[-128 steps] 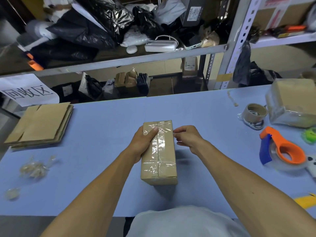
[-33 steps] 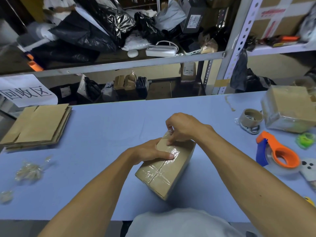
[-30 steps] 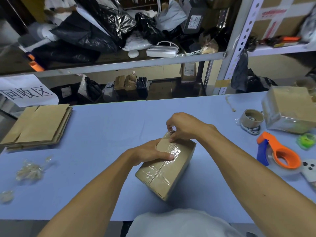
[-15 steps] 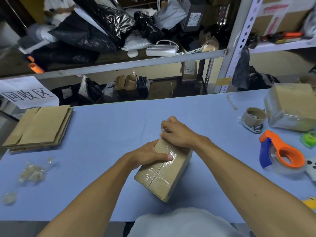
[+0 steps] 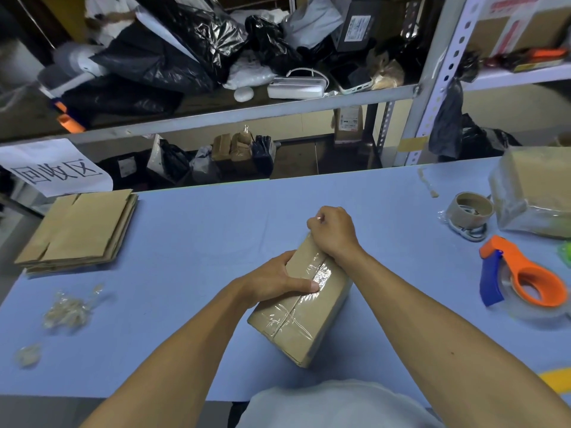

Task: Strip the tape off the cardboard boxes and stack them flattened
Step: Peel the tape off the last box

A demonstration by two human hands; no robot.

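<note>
Tape-wrapped brown cardboard box (image 5: 301, 296), tilted on the blue table (image 5: 191, 242), is gripped by the left hand (image 5: 275, 282); clear tape at its far end is pinched by the right hand (image 5: 335, 231). Peeling appears underway; a steady pull along the seam is called for next.

Both bare forearms reach in from the bottom edge and converge near the centre. The left hand (image 5: 275, 281) comes from 7 o'clock, palm down, its fingers curled over the left side of the box (image 5: 301, 307) and the thumb laid flat across the top, pointing toward 3 o'clock. The right hand (image 5: 333, 231) comes from 5 o'clock, wrist bent, resting at the box's far end at 12 o'clock; its fingers are curled into a tight fist-like grip, and what they pinch cannot be told.
</note>
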